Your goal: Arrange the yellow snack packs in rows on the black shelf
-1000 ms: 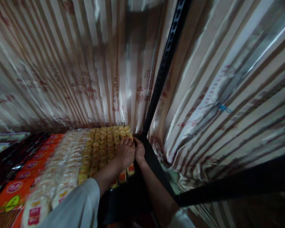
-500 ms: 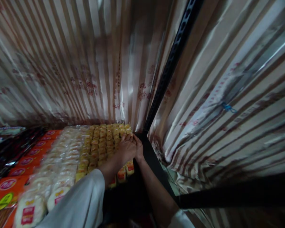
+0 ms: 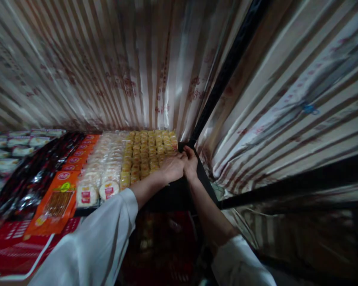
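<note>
My left hand [image 3: 173, 167] rests against the right side of the yellow-wrapped pastries [image 3: 144, 149], its fingers bent and held together. Close beside it, my right hand [image 3: 191, 162] curls inward over the black shelf [image 3: 179, 194], near the corner post. Both hands meet at their fingertips. Whatever is between the fingers, if anything, is hidden by the hands and motion blur. The small packs stand in tight rows, and my left hand covers part of the nearest right-hand ones.
Left of the pastries are clear-wrapped round white cakes [image 3: 109, 190], orange snack packets [image 3: 58, 202] and dark glossy packets [image 3: 32, 178]. A black slotted post [image 3: 226, 75] rises at the corner. Striped plastic sheeting [image 3: 131, 63] hangs behind and to the right. Red packaging [image 3: 14, 246] lies below.
The view has shifted, showing more goods on the left and red packaging below. My hands have moved off the top of the right-hand packs toward the shelf's right side.
</note>
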Available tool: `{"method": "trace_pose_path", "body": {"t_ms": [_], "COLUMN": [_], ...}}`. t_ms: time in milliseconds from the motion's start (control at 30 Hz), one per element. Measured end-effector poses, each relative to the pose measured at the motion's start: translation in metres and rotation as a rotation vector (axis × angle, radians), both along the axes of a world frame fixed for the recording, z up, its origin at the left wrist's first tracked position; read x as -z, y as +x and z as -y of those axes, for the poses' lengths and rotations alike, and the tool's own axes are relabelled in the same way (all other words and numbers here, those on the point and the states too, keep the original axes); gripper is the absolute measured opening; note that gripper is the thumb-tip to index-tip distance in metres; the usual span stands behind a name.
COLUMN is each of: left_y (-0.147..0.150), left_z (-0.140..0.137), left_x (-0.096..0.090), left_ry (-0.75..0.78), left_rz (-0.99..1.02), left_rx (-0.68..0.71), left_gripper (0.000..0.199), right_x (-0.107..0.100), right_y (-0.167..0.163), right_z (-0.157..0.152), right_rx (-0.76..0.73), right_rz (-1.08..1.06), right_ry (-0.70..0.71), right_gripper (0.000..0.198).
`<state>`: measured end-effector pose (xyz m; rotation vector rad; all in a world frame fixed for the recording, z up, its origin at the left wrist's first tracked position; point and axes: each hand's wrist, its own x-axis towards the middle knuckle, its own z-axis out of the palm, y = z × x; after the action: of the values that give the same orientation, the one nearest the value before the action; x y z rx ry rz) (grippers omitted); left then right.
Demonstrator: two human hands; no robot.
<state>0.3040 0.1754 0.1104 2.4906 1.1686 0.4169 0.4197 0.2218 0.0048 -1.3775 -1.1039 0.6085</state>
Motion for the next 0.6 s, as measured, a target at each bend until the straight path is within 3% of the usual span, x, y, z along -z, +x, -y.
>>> {"method": "trace_pose_path", "body": {"t_ms": [233,400,500,600], "left_y": [-0.041,-0.076,-0.095,-0.110], "left_z": [0.073,0.123,0.152,0.179], "left_x": [0.002,0.011,0.039,0.087], "left_ry": [-0.100,-0.175,-0.283,-0.498], "left_rz": [0.239,0.376,0.408,0.420], "left_rx": [0.084,0.094,-0.028,-0.344], "left_gripper": [0.040,0.033,0.030,0.028], "right_x": [-0.029,-0.025,-0.007,0.023], "right_y": [-0.035,-0.063,-0.080,-0.096], "right_z": [0.100,0.176,0.214,0.237], "right_rx": [-0.025,-0.099,-0.185,-0.308], "right_rz": [-0.116,-0.097,-0.039,0.054], "right_ry": [0.020,0.003,-0.075,-0.269], "right_gripper": [0.038,0.025,0.022,0.026]}}
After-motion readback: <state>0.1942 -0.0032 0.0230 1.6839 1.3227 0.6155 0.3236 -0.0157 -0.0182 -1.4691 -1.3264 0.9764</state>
